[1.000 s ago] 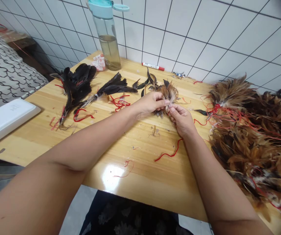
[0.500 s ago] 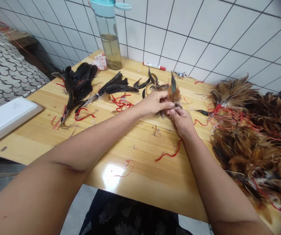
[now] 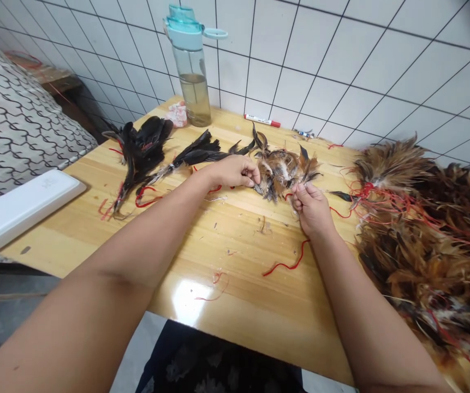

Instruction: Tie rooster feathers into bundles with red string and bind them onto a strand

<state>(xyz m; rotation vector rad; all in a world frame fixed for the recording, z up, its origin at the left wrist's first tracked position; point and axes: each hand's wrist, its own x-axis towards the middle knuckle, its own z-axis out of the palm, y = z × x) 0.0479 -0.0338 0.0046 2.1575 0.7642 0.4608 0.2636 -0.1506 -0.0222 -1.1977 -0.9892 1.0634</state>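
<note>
A small bunch of brown and dark feathers point(image 3: 284, 170) lies on the wooden table point(image 3: 235, 256) between my hands. My left hand point(image 3: 235, 171) is closed in a pinch at the bunch's left edge, fingertips touching the feathers. Just below the bunch on the right, my right hand point(image 3: 310, 206) is closed in a fist-like pinch on feather stems, close to a red string point(image 3: 287, 265) that trails toward me. Two bundles of black feathers point(image 3: 144, 144) lie to the left of my left hand.
A big heap of brown feathers tied with red string point(image 3: 427, 229) fills the table's right side. A water bottle point(image 3: 191, 68), a red-capped marker point(image 3: 262, 120) and a crumpled wrapper point(image 3: 177, 113) stand near the tiled wall. A white flat box point(image 3: 22, 207) lies at left.
The bunch was held up between both hands; now it lies on the table and my hands have drawn apart, left hand to its left edge, right hand lower.
</note>
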